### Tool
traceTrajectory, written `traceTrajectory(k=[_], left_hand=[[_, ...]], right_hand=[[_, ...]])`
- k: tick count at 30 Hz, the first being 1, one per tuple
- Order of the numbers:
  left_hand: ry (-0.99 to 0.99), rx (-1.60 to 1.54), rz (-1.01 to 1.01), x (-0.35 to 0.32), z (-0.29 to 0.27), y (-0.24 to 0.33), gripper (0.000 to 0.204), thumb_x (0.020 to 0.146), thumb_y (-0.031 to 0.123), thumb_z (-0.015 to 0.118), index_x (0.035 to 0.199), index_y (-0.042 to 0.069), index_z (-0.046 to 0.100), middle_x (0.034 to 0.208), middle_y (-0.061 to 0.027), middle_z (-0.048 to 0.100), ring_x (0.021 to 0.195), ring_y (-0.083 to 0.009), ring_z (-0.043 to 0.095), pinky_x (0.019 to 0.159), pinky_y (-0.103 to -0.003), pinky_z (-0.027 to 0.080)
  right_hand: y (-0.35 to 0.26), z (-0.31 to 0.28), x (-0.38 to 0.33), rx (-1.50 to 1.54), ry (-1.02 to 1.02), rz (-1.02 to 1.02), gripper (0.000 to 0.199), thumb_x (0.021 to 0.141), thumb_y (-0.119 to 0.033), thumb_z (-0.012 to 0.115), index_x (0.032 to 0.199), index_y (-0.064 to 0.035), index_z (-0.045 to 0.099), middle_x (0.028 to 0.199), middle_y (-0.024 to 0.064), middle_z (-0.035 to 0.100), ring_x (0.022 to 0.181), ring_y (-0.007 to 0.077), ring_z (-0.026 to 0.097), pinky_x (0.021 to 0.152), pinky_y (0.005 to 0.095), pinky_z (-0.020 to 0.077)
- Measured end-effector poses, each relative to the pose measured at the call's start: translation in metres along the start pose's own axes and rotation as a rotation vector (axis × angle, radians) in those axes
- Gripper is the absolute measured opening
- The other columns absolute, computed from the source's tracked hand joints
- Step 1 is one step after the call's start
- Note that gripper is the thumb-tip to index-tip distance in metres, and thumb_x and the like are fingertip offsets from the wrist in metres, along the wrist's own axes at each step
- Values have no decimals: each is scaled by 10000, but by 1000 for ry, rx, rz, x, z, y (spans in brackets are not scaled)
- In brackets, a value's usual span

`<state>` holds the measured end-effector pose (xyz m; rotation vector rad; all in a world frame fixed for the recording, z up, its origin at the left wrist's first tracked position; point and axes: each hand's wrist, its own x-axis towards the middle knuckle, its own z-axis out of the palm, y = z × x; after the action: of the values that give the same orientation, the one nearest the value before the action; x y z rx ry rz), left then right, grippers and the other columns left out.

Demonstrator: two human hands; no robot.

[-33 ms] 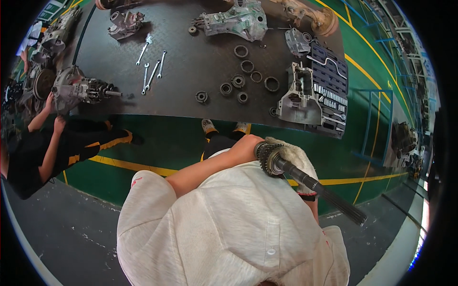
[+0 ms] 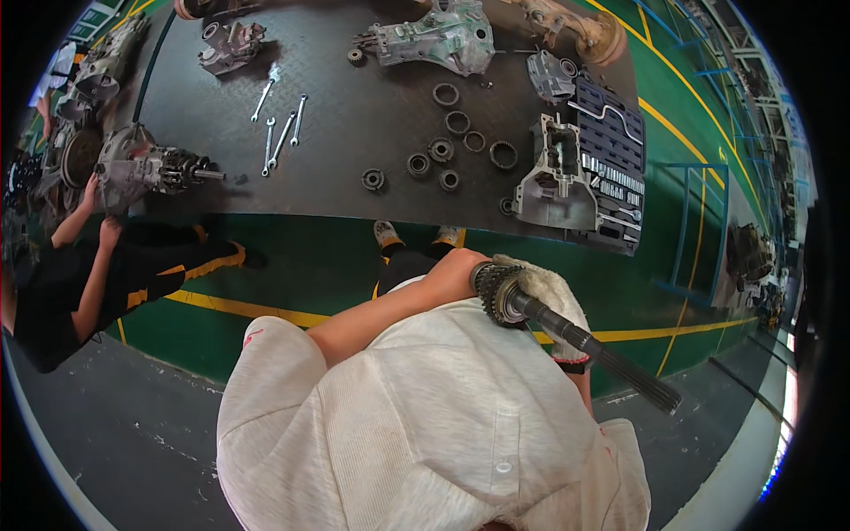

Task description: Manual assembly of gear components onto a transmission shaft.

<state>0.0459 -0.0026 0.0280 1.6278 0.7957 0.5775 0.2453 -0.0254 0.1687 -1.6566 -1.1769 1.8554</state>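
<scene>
A dark splined gear shaft (image 2: 589,343) slants across the front of my body, its long bare end pointing down to the right. At its upper end sits a toothed gear cluster (image 2: 498,292). My left hand (image 2: 459,271) is bare and closed on the gear end; its fingertips are hidden behind the gears. My right hand (image 2: 556,290), in a white knit glove, wraps the shaft from behind next to the gears, with most of its fingers out of sight. Beyond them on the dark workbench (image 2: 328,190) lie several loose gears and rings (image 2: 441,150).
An open gearbox housing (image 2: 558,195) stands by a socket set case (image 2: 611,133) at the bench's right edge. Several wrenches (image 2: 282,140) lie left of centre. A gearbox casing (image 2: 443,40) is at the back. On the left a co-worker's hands (image 2: 108,232) touch another gearbox (image 2: 133,168).
</scene>
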Motion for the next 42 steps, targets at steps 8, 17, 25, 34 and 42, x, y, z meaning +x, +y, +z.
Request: traceTrajectory(k=[8, 17, 25, 34, 42], left_hand=[[109, -48, 75, 4, 9, -2, 276, 729, 103, 874, 991, 48, 805, 902, -208, 752, 845, -421, 726, 756, -437, 574], [255, -86, 260, 15, 4, -5, 224, 724, 74, 861, 928, 27, 780, 833, -198, 742, 758, -378, 748, 682, -406, 580], [333, -35, 282, 2, -8, -15, 218, 713, 103, 865, 900, 53, 766, 797, -160, 733, 730, -379, 723, 660, -406, 569], [427, -87, 297, -13, -32, -11, 185, 704, 89, 855, 819, 54, 714, 755, -165, 701, 701, -385, 694, 646, -407, 552], [471, -89, 260, -31, -40, -21, 176, 745, 108, 840, 887, 69, 743, 810, -160, 738, 789, -394, 737, 696, -436, 580]], right_hand=[[8, 0, 4, -69, 57, -120, 485, 1062, -239, 496, 1398, 61, 675, 1314, 207, 744, 1205, 258, 720, 1094, 345, 517], [-25, 4, 6, -40, 43, -64, 705, 1058, -489, 573, 1457, 91, 616, 1375, 184, 711, 1243, 250, 690, 1136, 358, 505], [-59, 18, 8, -349, 110, -111, 515, 1054, -324, 620, 1441, 13, 665, 1278, 169, 767, 1120, 234, 740, 1051, 343, 539], [-54, 5, 52, -159, 201, 49, 587, 1022, -376, 682, 1492, -28, 638, 1224, 178, 767, 1078, 238, 726, 1001, 357, 550], [30, 53, 252, -1118, -34, -185, 714, 905, -349, 771, 1552, -125, 570, 1553, 174, 586, 1427, 360, 564, 1205, 471, 456]])
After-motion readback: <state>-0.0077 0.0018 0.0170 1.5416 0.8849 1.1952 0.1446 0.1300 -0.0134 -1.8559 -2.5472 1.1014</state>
